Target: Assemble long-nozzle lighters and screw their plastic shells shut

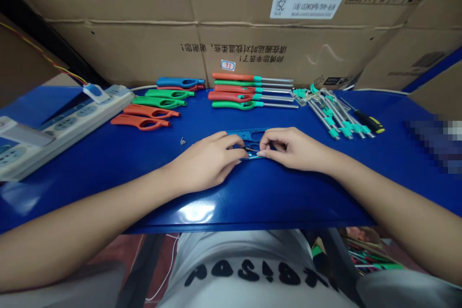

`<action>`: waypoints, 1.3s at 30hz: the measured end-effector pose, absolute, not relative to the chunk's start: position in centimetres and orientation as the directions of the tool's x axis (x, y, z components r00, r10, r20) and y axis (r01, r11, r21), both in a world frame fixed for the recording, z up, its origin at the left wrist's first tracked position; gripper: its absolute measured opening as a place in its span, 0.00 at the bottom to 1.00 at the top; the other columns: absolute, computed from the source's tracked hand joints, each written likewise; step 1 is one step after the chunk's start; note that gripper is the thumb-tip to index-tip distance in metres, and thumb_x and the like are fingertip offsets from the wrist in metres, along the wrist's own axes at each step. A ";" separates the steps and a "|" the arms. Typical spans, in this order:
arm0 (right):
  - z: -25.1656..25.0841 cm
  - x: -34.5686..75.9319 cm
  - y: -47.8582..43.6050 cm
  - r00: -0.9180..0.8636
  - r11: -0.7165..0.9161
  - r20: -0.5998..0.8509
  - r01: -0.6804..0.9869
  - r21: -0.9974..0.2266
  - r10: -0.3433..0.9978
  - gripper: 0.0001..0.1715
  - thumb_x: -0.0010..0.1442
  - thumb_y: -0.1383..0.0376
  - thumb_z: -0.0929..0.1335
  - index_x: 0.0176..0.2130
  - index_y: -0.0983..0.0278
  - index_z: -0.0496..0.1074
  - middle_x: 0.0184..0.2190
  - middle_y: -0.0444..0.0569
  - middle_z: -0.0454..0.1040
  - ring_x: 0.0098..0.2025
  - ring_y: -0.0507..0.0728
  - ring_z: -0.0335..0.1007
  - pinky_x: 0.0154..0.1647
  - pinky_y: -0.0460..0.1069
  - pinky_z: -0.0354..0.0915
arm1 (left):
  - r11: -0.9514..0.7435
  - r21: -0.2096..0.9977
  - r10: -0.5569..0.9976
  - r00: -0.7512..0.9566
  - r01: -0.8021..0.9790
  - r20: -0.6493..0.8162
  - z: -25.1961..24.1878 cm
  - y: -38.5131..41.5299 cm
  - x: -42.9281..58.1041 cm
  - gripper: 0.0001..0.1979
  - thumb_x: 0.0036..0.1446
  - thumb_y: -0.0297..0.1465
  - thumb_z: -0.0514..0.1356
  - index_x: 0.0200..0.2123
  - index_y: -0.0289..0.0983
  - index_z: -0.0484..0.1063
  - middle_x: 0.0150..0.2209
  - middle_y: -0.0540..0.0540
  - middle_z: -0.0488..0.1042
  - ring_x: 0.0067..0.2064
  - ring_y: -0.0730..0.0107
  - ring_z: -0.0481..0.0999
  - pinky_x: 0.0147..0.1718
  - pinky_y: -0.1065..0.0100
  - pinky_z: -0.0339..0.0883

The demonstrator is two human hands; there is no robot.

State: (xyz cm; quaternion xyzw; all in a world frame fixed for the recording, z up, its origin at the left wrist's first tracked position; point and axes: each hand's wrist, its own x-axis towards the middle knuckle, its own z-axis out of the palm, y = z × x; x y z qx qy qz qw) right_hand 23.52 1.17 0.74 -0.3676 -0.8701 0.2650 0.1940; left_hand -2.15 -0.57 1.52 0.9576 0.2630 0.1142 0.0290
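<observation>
My left hand [207, 161] is closed, its fingers curled on a blue lighter casing half [249, 157] that lies low over the table. From the other side, the thumb and fingertips of my right hand [294, 149] pinch together at the casing. A thin dark piece shows between the two hands, too small to name, and fingers hide much of the casing. Just behind them lies another blue casing half [238, 134] with a handle opening. A little pile of small screws [183, 141] is left of my left hand.
Orange, green and blue lighter casings [146, 111] lie at back left, beside a white power strip [77, 122]. Assembled lighters with metal tubes [252, 90] line the back. Tube parts with teal fittings [334, 113] and a screwdriver [370, 121] lie right. A cardboard box [144, 48] stands behind.
</observation>
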 end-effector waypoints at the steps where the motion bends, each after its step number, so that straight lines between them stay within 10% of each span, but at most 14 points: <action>1: 0.7 23.5 1.2 -0.647 0.581 0.139 0.543 -0.607 0.750 0.10 0.63 0.61 0.70 0.34 0.65 0.74 0.26 0.42 0.68 0.25 0.49 0.57 0.29 0.45 0.54 | -0.861 0.107 0.508 0.838 0.497 0.201 1.5 -0.6 -2.2 0.15 0.70 0.29 0.52 0.51 0.38 0.77 0.51 0.41 0.73 0.47 0.59 0.72 0.51 0.57 0.69; 24: 0.9 23.9 0.8 -0.757 0.724 0.133 0.535 -0.434 0.640 0.08 0.69 0.62 0.64 0.39 0.63 0.69 0.37 0.49 0.73 0.36 0.55 0.68 0.37 0.49 0.60 | -0.871 0.179 0.489 0.846 0.458 0.213 1.5 0.0 -2.3 0.13 0.69 0.27 0.54 0.49 0.38 0.77 0.47 0.43 0.76 0.45 0.62 0.73 0.50 0.60 0.67; 39: 0.6 23.6 1.5 -0.621 0.486 0.083 0.517 -0.705 0.779 0.09 0.61 0.61 0.71 0.35 0.65 0.74 0.20 0.38 0.61 0.22 0.48 0.52 0.25 0.45 0.51 | -0.887 -0.022 0.455 0.881 0.461 0.131 1.8 -0.5 -2.2 0.17 0.67 0.26 0.54 0.56 0.38 0.75 0.47 0.39 0.75 0.46 0.57 0.72 0.48 0.58 0.70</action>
